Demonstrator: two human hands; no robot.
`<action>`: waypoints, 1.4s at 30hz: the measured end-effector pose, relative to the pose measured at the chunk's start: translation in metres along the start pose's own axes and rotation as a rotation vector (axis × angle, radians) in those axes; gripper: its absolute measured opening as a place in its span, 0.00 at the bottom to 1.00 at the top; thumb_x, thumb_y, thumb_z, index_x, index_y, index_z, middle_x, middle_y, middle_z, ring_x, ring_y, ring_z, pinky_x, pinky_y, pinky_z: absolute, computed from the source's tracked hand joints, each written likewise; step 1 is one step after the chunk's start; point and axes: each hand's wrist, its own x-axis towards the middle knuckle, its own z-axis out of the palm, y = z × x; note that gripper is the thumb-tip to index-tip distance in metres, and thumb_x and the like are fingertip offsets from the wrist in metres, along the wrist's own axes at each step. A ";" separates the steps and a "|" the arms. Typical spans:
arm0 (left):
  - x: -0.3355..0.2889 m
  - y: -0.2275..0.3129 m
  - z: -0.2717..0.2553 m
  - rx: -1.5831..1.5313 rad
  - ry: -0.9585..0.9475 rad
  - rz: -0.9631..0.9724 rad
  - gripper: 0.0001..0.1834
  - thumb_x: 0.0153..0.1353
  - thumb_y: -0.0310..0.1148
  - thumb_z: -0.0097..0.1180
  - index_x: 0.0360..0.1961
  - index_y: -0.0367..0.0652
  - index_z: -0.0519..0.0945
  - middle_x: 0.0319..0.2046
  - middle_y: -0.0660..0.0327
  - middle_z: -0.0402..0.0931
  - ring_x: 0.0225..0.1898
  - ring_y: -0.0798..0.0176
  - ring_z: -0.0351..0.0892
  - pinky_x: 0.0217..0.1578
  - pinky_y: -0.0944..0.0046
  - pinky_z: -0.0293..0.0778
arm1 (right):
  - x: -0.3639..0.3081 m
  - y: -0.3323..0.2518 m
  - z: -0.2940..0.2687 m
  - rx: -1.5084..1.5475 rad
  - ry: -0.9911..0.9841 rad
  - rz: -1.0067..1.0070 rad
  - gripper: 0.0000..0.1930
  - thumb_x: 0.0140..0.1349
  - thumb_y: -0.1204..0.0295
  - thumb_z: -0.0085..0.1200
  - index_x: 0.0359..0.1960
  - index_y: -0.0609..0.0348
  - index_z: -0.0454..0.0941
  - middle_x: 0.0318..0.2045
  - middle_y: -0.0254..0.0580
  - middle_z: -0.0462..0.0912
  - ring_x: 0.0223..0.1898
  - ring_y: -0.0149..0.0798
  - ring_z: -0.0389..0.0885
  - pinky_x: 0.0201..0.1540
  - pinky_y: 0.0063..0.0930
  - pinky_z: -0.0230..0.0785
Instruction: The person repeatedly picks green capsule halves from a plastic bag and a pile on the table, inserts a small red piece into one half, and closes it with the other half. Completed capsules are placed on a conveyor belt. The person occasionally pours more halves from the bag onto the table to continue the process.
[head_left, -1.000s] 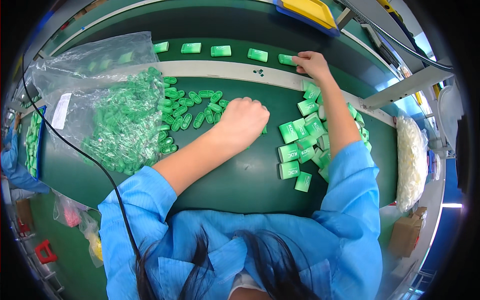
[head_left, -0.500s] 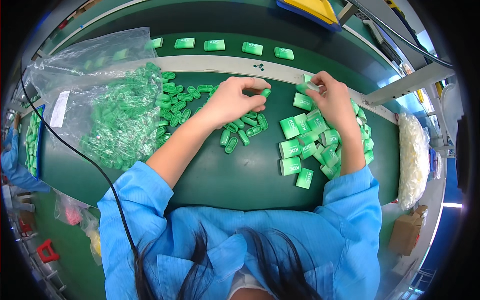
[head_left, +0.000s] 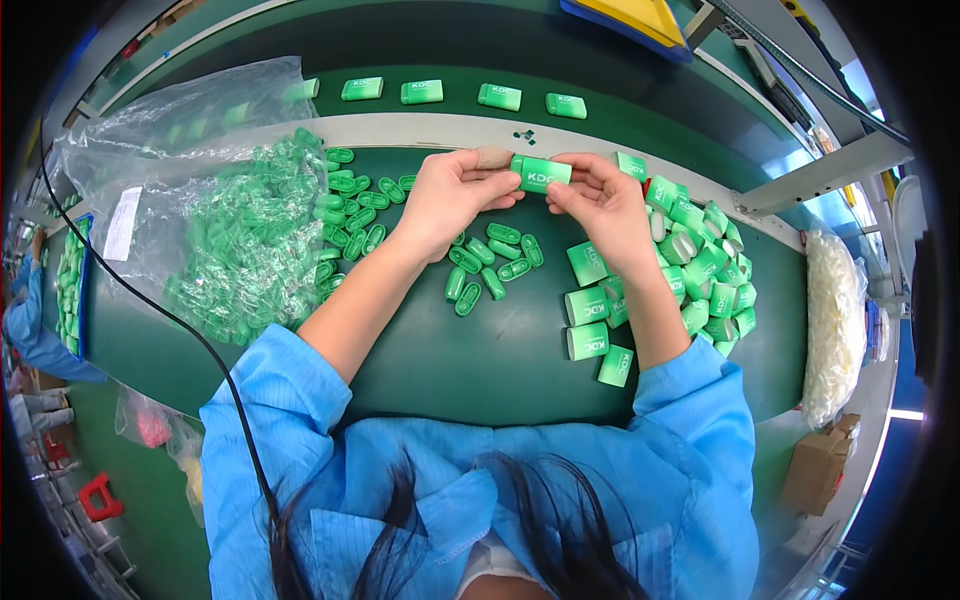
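Observation:
My left hand (head_left: 450, 200) and my right hand (head_left: 608, 205) meet over the far part of the green table. Between them is a flat green printed sleeve (head_left: 541, 174), pinched by my right fingers at its right end. My left fingers are closed at its left end, on the small green oval cap, now mostly hidden by fingers and sleeve. Loose green oval caps (head_left: 466, 260) lie near my left wrist. Around my right forearm is a pile of similar green-and-white sleeves (head_left: 705, 265), some showing open ends.
A clear plastic bag (head_left: 240, 240) full of green caps lies at left. Beyond a pale rail (head_left: 420, 130), capped-looking green pieces (head_left: 421, 92) stand in a row. A bag of white parts (head_left: 834, 330) sits at right. A black cable (head_left: 180, 320) hangs at left, near a blue-edged tray (head_left: 72, 285).
My right hand has moved left from the pile with a sleeve. My left hand has brought the cap up to the sleeve's left end.

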 end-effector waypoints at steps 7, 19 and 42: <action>-0.003 0.000 0.004 0.113 0.044 0.074 0.17 0.56 0.25 0.59 0.47 0.32 0.75 0.40 0.55 0.79 0.41 0.66 0.79 0.43 0.68 0.76 | 0.002 0.003 -0.007 0.147 -0.025 0.108 0.15 0.58 0.77 0.55 0.46 0.69 0.72 0.39 0.44 0.80 0.35 0.30 0.80 0.40 0.20 0.74; -0.008 -0.004 0.008 0.280 0.107 0.271 0.17 0.55 0.25 0.59 0.47 0.34 0.77 0.38 0.55 0.81 0.40 0.64 0.81 0.45 0.67 0.76 | 0.001 0.002 -0.003 0.085 0.006 0.008 0.15 0.56 0.81 0.55 0.46 0.70 0.72 0.38 0.45 0.81 0.36 0.30 0.80 0.42 0.22 0.74; -0.031 0.007 0.016 1.306 -0.074 0.382 0.16 0.53 0.29 0.56 0.44 0.37 0.76 0.37 0.53 0.75 0.42 0.51 0.72 0.45 0.55 0.72 | 0.110 0.015 -0.063 -0.574 0.268 0.163 0.18 0.54 0.72 0.58 0.47 0.66 0.76 0.30 0.37 0.81 0.26 0.25 0.77 0.30 0.18 0.71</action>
